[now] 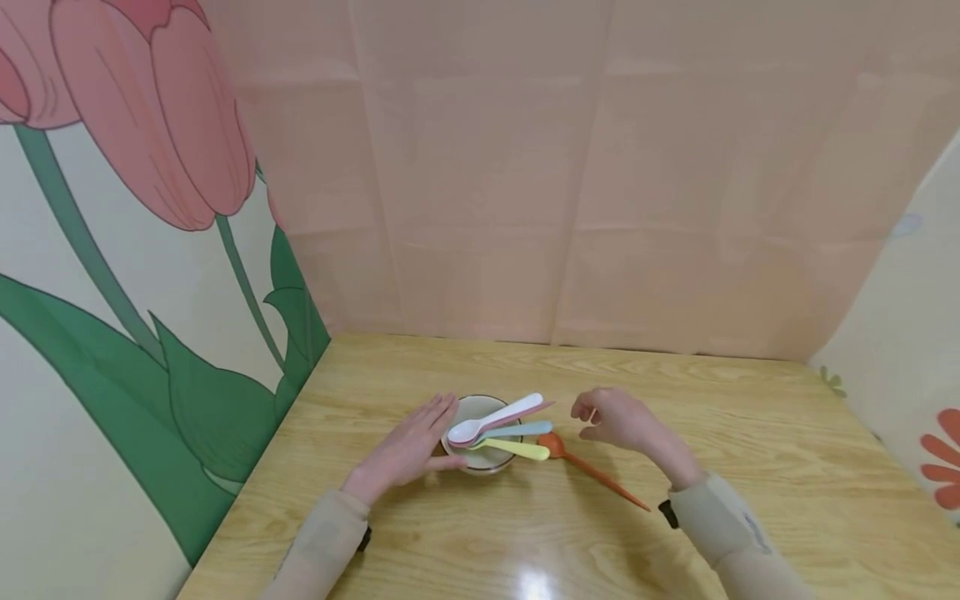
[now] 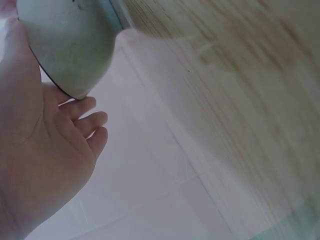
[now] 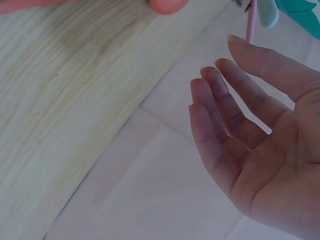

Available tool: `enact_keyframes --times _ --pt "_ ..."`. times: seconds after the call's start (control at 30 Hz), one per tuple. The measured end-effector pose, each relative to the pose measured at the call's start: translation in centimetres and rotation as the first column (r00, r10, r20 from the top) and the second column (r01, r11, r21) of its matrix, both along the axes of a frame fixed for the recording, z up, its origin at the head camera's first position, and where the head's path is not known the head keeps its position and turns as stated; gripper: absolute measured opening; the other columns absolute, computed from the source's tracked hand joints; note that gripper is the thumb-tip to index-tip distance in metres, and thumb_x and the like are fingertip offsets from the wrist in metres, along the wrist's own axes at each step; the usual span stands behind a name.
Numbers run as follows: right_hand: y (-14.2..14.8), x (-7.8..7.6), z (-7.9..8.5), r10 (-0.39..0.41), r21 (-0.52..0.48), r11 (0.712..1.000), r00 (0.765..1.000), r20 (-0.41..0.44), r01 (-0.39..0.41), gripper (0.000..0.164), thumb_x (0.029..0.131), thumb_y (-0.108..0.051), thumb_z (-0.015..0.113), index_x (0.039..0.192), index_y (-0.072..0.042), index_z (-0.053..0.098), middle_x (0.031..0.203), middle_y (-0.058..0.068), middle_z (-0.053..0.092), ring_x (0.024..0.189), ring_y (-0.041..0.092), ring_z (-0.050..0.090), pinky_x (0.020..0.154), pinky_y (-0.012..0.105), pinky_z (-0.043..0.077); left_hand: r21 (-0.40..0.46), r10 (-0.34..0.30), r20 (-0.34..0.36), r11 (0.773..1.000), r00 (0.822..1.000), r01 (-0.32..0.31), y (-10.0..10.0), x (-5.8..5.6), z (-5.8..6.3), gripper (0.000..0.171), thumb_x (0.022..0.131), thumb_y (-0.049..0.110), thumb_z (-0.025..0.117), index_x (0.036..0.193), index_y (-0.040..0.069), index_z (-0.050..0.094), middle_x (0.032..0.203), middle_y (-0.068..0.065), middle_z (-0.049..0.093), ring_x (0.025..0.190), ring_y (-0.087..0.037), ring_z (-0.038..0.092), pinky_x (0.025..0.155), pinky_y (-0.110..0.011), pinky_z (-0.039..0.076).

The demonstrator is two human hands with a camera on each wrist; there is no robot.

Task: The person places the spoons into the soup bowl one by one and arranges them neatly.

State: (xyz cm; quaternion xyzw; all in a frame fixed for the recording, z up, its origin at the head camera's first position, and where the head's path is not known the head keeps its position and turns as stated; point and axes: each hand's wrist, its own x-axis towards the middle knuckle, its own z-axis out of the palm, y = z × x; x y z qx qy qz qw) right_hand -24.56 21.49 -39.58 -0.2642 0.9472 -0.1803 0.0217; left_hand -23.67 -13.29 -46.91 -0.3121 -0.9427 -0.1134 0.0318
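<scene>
A pale bowl (image 1: pixel 480 463) with a dark rim stands on the wooden table. Across it lie a white spoon (image 1: pixel 463 432), a pink spoon (image 1: pixel 534 408), a blue spoon (image 1: pixel 525 428) and a yellow spoon (image 1: pixel 525 451), handles pointing right. My left hand (image 1: pixel 408 442) rests against the bowl's left side, fingers extended and thumb apart at the front; the left wrist view shows the bowl wall (image 2: pixel 70 45) against this hand. To the right of the bowl, my right hand (image 1: pixel 618 419) hovers with loosely bent fingers, holding nothing. Below it an orange spoon (image 1: pixel 592 472) lies on the table.
The wooden table (image 1: pixel 450 542) ends at a plain pinkish backdrop (image 1: pixel 480 208) behind the bowl. A tulip-patterned panel (image 1: pixel 150 250) borders the left side, and a pale panel with a red flower (image 1: pixel 947 454) borders the right.
</scene>
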Motion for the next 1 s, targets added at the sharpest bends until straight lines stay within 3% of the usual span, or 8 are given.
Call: enact_keyframes --times 0.27,0.57,0.8,1.0 --pt "0.9 0.5 -1.3 -0.004 -0.021 1.0 1.0 0.0 0.004 0.019 0.077 -0.004 0.081 0.093 -0.005 0.071 0.085 0.007 0.07 0.078 0.021 0.067 0.066 0.028 0.056 -0.009 0.007 0.001 1.0 1.0 -0.007 0.0 0.0 -0.1 0.097 0.092 0.069 0.047 0.158 0.004 0.018 0.166 -0.014 0.02 0.154 -0.032 0.02 0.127 -0.045 0.024" --pt "1.6 1.4 -2.4 -0.032 -0.046 0.998 0.998 0.055 0.035 0.02 0.08 -0.004 0.08 0.097 -0.001 0.07 0.089 0.009 0.071 0.079 0.02 0.066 0.067 0.029 0.056 0.005 0.022 0.023 1.0 0.999 -0.022 0.1 0.1 0.0 0.097 0.092 0.069 0.048 0.158 0.005 0.018 0.167 -0.012 0.019 0.155 -0.029 0.018 0.127 -0.044 0.022" --pt "2.4 1.9 -3.6 -0.048 -0.062 0.997 0.996 0.076 0.053 0.017 0.08 -0.005 0.077 0.096 -0.003 0.071 0.086 0.005 0.07 0.077 0.016 0.064 0.065 0.026 0.054 0.009 0.02 0.015 1.0 1.0 -0.02 0.2 0.0 0.1 0.097 0.092 0.069 0.047 0.158 0.005 0.018 0.167 -0.011 0.019 0.154 -0.032 0.021 0.127 -0.045 0.023" --pt "2.9 2.5 -4.8 -0.009 -0.098 0.995 0.999 0.047 0.014 0.009 0.082 -0.004 0.074 0.091 -0.005 0.071 0.083 0.003 0.069 0.074 0.01 0.06 0.061 0.02 0.05 0.002 0.021 0.018 1.0 1.0 -0.021 0.1 0.1 0.0 0.098 0.091 0.071 0.046 0.158 0.005 0.018 0.167 -0.012 0.019 0.154 -0.032 0.021 0.127 -0.045 0.023"
